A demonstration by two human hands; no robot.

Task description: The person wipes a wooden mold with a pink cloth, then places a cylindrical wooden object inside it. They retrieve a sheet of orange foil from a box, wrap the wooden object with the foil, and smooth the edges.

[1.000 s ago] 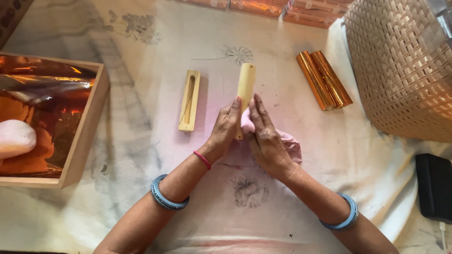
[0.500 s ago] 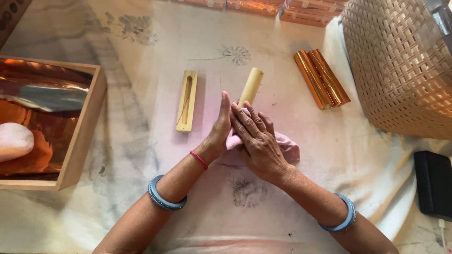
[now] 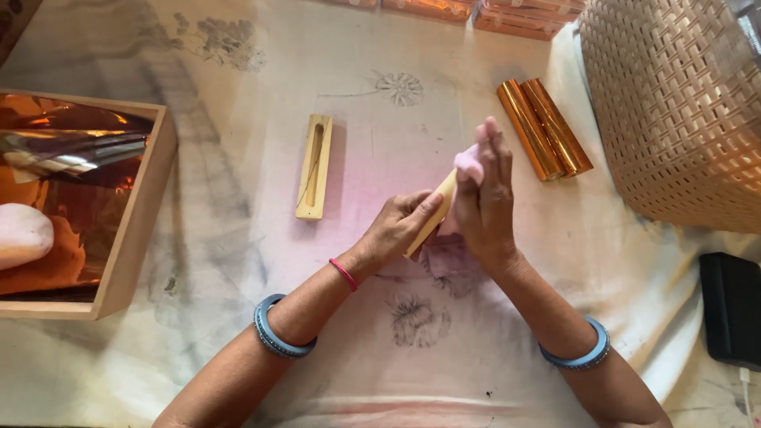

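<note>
Wooden stick gripped in left hand; right hand fingers pinching pink cloth.

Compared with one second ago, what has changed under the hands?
The left hand has lifted the pale wooden block off the cloth and tilts it. The right hand has raised the pink lump to its upper end. The grooved block and gold rolls stayed put.

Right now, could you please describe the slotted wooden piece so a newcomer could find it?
Start at the open wooden box on the left; just right of it, on the cloth, lies the pale slotted block. Unlike the shiny copper rolls, it is matt, flat and grooved lengthwise.
</note>
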